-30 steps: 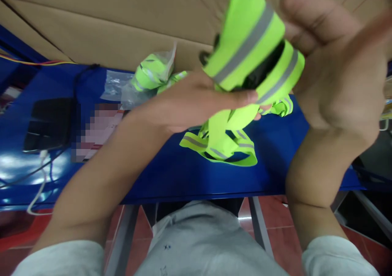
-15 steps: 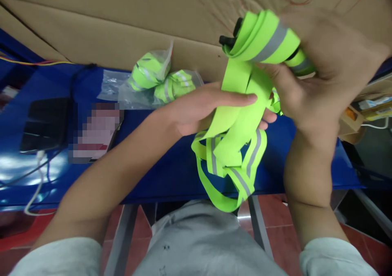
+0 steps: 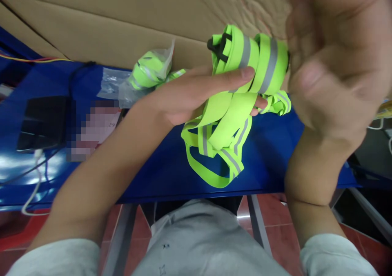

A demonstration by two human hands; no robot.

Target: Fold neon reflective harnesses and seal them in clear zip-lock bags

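Note:
A neon-yellow strap with grey reflective stripes is partly wound into a roll, with black buckles at its upper left. My left hand grips it, thumb across the roll and fingertips showing behind. Loose loops of the strap hang below that hand, over the blue table. Close to the right side of the roll is my right hand, raised and blurred, its fingers curled. Whether it holds any of the strap cannot be made out. More striped strap lies on the table behind.
Clear bags with neon straps lie by the cardboard at the back of the blue table. A black device with a white cable and a blurred-out phone are at the left.
My right hand has moved right and come off the roll's top. The roll has come down into my left hand, whose thumb now lies over it. The hanging loops have shifted slightly up and left.

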